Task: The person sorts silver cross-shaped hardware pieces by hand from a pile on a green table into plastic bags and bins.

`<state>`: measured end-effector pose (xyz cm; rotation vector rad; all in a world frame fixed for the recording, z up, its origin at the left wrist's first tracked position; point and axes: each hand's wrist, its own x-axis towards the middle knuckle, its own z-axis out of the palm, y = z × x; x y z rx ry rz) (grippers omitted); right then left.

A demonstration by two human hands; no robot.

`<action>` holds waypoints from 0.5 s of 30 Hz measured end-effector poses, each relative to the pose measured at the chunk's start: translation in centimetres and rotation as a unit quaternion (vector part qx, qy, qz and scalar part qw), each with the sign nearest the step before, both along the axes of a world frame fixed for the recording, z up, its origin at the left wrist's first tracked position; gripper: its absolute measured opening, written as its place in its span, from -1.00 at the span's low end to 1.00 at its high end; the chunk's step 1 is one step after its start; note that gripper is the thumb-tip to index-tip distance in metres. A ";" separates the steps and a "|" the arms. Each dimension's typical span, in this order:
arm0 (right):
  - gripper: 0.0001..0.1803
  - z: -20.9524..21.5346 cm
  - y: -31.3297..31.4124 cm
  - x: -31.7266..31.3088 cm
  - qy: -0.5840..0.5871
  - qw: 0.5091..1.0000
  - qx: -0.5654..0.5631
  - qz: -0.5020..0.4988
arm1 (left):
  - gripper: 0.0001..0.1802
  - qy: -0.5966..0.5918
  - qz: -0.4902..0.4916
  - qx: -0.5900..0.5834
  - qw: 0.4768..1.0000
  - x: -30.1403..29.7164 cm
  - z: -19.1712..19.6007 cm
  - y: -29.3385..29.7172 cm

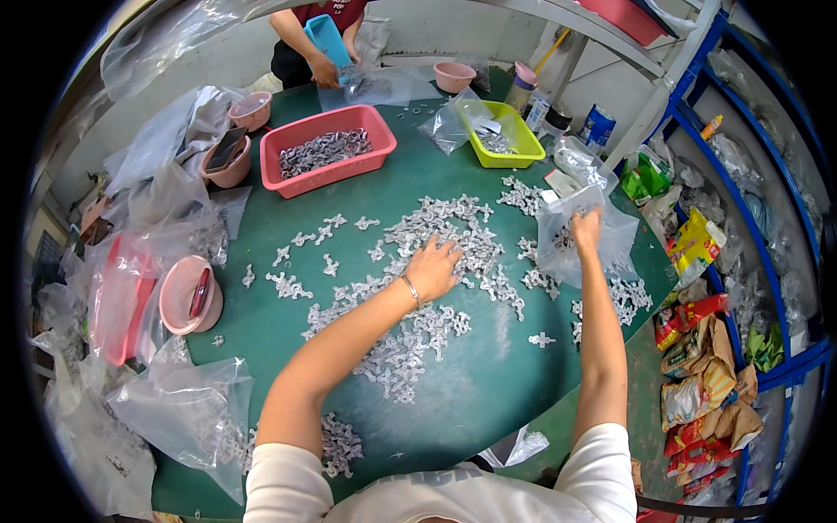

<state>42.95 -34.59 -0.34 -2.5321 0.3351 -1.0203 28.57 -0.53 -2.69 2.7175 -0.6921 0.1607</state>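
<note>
Hundreds of small grey-white plastic parts [436, 253] are lying scattered across the middle of the green table [488, 383], some in loose clusters trailing near and left. Head view: the left hand [433, 268] is resting palm down on the heap, fingers spread and curling over a few pieces, gripping nothing firmly that I can make out. The right hand [586, 228] is pinching the mouth of a clear plastic bag [580, 248], holding it up at the right of the heap. Judging by this, gathering goes best by raking a small bunch toward the bag while keeping its mouth wide and low against the table, so pieces are not spilling off the right edge. Far side, a red basket [327, 150] is holding more parts; another person's hand is gripping a blue scoop [327, 39]. The bag's contents are blurring together; the count inside is not readable, and right fingertips are hiding behind film.
</note>
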 end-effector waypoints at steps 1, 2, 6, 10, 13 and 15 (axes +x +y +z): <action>-0.53 0.7 2.1 -0.3 0.048 0.999 -0.007 0.020 | -0.49 -0.002 0.007 0.002 1.000 -0.5 0.0 1.5; -0.53 1.9 3.3 -0.8 0.095 0.995 -0.015 0.038 | -0.52 -0.003 0.012 0.003 1.000 -1.1 0.1 2.7; -0.53 2.9 3.9 -3.2 0.265 0.956 -0.102 0.067 | -0.62 -0.075 -0.032 -0.065 0.995 -3.0 1.0 3.7; -0.58 3.2 12.2 -11.4 0.051 0.959 -0.157 0.230 | -0.67 -0.056 -0.026 -0.065 0.996 -5.8 2.2 5.5; -0.56 4.0 16.3 -14.5 0.077 0.915 -0.091 0.386 | -0.72 -0.089 -0.037 -0.045 0.994 -6.8 1.7 5.7; -0.53 1.0 16.9 -12.6 0.117 0.866 -0.044 0.483 | -0.75 -0.084 -0.046 -0.050 0.994 -7.0 1.6 6.1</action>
